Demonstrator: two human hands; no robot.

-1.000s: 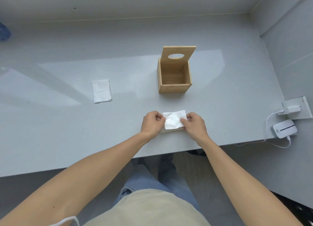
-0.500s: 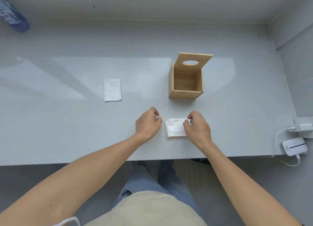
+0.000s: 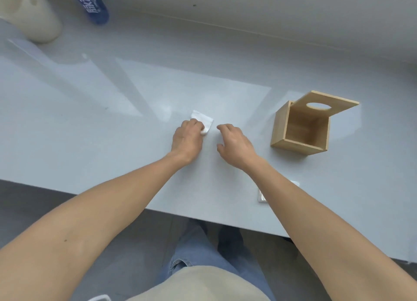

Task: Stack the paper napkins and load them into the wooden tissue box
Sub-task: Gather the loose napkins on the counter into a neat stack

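1. Left hand (image 3: 187, 136): fingers closed over the near corner of a loose napkin (image 3: 204, 121) lying flat on the desk (image 3: 112, 124).
2. Right hand (image 3: 234, 143): empty, fingers loosely curled, just beside the napkin.
3. Stacked napkins (image 3: 262, 197): near the desk's front edge, largely hidden under the right forearm.
4. Wooden tissue box (image 3: 300, 129): well to the right, lid (image 3: 327, 103) tipped back, interior apparently empty.
5. Advice: lift the thin sheet by two corners, keep it taut, and square its edges over the stack before loading.
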